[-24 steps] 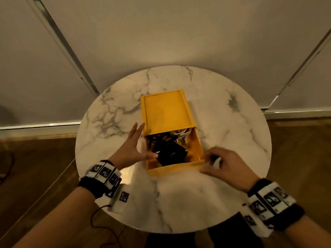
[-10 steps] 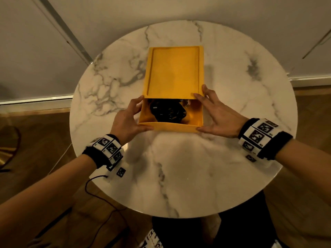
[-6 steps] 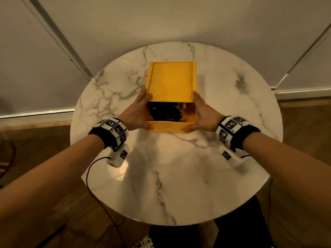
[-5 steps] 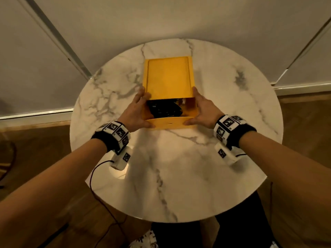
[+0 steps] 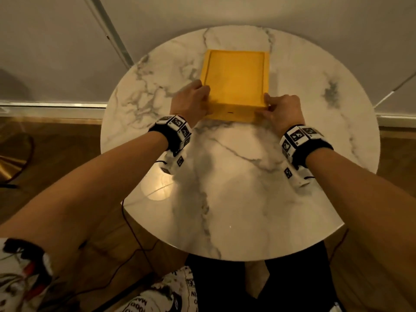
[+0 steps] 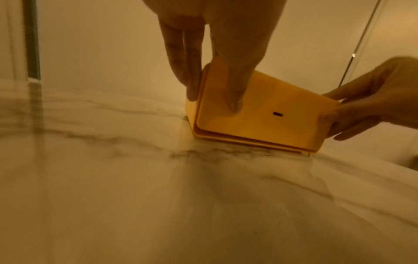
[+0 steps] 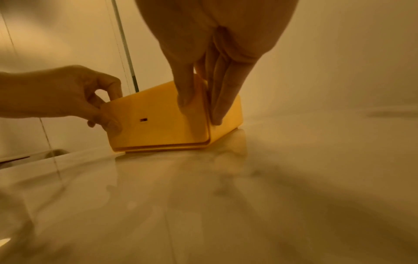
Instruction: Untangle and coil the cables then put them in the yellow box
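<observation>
The yellow box lies on the far half of the round table with its lid fully over it, so the cables inside are hidden. My left hand grips the near left corner, thumb on the front wall and fingers along the left side. My right hand pinches the near right corner the same way. A small slot shows in the middle of the box's front wall.
The white marble table is bare in front of the box. A pale wall with metal strips rises behind it. Wooden floor lies on both sides. Thin wires hang from the wrist units off the near left edge.
The lid has slid towards me and now covers the opening where black cables showed. Both hands have shifted to the box's near corners.
</observation>
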`<action>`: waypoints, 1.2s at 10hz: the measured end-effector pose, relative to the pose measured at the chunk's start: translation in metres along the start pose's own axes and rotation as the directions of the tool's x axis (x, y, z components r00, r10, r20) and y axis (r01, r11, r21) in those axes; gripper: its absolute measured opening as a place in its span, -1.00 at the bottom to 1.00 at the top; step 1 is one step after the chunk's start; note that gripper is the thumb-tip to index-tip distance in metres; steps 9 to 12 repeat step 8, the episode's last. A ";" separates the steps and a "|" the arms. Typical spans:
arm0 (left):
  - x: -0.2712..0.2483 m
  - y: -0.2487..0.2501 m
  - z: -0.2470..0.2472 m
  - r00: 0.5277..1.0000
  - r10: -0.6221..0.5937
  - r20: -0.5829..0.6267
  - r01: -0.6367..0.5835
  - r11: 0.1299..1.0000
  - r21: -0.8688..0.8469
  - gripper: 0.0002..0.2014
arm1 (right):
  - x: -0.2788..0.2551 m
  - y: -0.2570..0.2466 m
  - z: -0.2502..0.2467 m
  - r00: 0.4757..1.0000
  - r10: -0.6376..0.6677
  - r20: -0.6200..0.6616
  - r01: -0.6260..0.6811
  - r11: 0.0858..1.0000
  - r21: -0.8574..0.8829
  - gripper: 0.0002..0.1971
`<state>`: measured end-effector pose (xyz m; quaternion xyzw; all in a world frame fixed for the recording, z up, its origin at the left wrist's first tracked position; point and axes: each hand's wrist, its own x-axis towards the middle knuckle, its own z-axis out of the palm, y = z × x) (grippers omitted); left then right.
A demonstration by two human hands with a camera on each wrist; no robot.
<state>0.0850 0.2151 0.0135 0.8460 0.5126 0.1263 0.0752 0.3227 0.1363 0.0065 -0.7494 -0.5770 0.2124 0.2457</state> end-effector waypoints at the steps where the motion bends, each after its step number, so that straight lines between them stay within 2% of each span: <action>1: 0.006 -0.012 -0.001 0.999 0.040 0.010 -0.040 0.999 -0.038 -0.71 | 0.005 -0.001 -0.004 0.999 -0.044 0.018 0.045 0.998 -0.044 -0.50; 2: 0.003 -0.038 0.004 1.000 0.021 -0.016 -0.025 0.940 -0.339 -0.61 | 0.007 0.003 -0.008 0.999 -0.025 0.036 0.022 0.997 0.072 -0.33; 3: 0.002 -0.035 0.009 0.952 -0.252 0.175 0.307 0.737 -0.603 -0.44 | 0.015 0.004 -0.005 0.996 0.036 0.085 -0.052 0.979 0.197 -0.07; 4: 0.003 -0.029 0.011 0.846 -0.413 0.337 0.526 0.544 -0.653 -0.51 | 0.025 -0.004 0.001 0.993 0.056 0.101 -0.078 0.972 0.223 -0.12; 5: 0.004 -0.033 0.005 0.847 -0.423 0.320 0.526 0.588 -0.615 -0.51 | 0.030 -0.007 0.007 0.993 0.059 0.098 -0.083 0.961 0.264 -0.13; 6: 0.007 -0.028 -0.013 0.835 -0.378 0.399 0.549 0.613 -0.569 -0.52 | 0.027 -0.007 0.005 0.991 0.075 0.110 -0.106 0.943 0.316 -0.15; 7: -0.002 -0.023 -0.014 0.790 -0.428 0.439 0.612 0.593 -0.523 -0.52 | 0.012 -0.006 0.006 0.986 0.008 0.167 -0.047 0.973 0.227 -0.22; 8: -0.034 -0.016 0.005 0.810 -0.384 0.443 0.532 0.800 -0.279 -0.47 | -0.013 0.002 0.015 0.969 0.009 0.247 -0.027 0.997 0.072 -0.43; 12: -0.034 -0.016 0.005 0.810 -0.384 0.443 0.532 0.800 -0.279 -0.47 | -0.013 0.002 0.015 0.969 0.009 0.247 -0.027 0.997 0.072 -0.43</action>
